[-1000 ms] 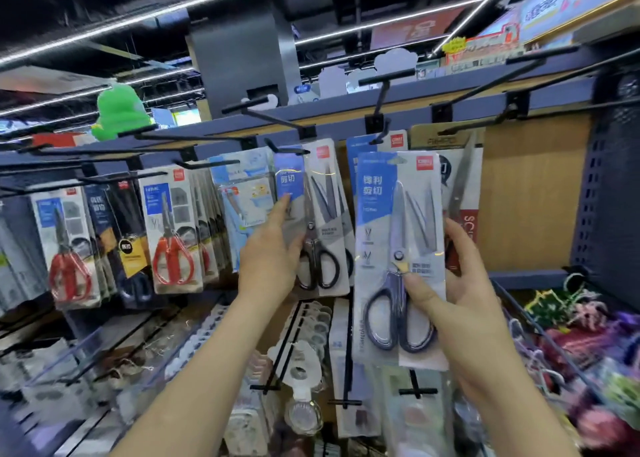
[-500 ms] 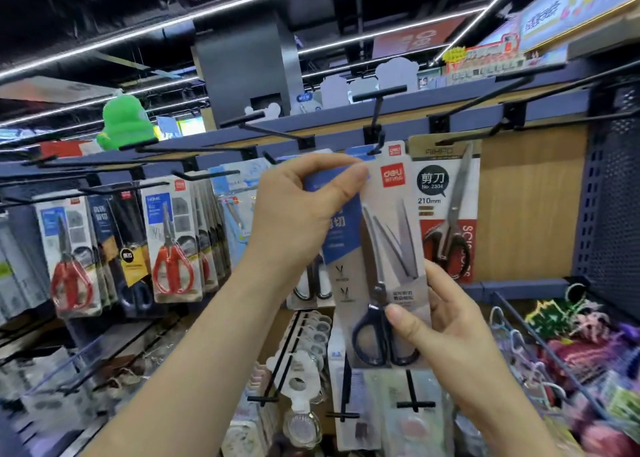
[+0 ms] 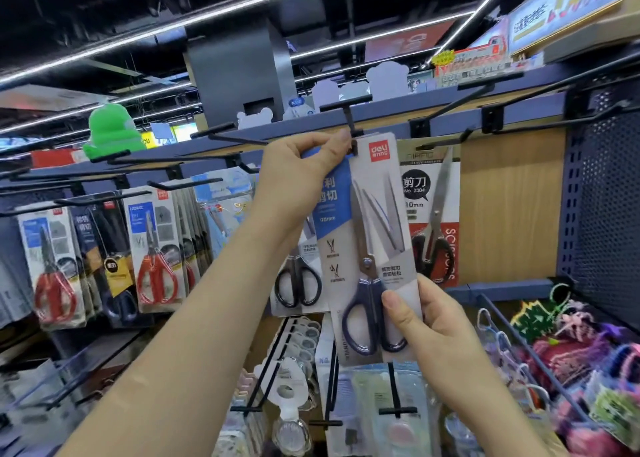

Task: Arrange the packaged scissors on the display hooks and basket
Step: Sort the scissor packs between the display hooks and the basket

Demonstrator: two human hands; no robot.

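Blue-handled scissors in a grey and blue card pack (image 3: 372, 234) hang slightly tilted, the pack's top edge at the tip of a black display hook (image 3: 350, 124); whether the hole is over the hook I cannot tell. The left grip (image 3: 298, 169) pinches the pack's top left corner beside the hook. The right grip (image 3: 426, 321) pinches the lower right edge, thumb on the front. A black-handled pack (image 3: 433, 221) hangs just behind, red-handled packs (image 3: 156, 248) further left, a wire basket (image 3: 498, 321) lower right.
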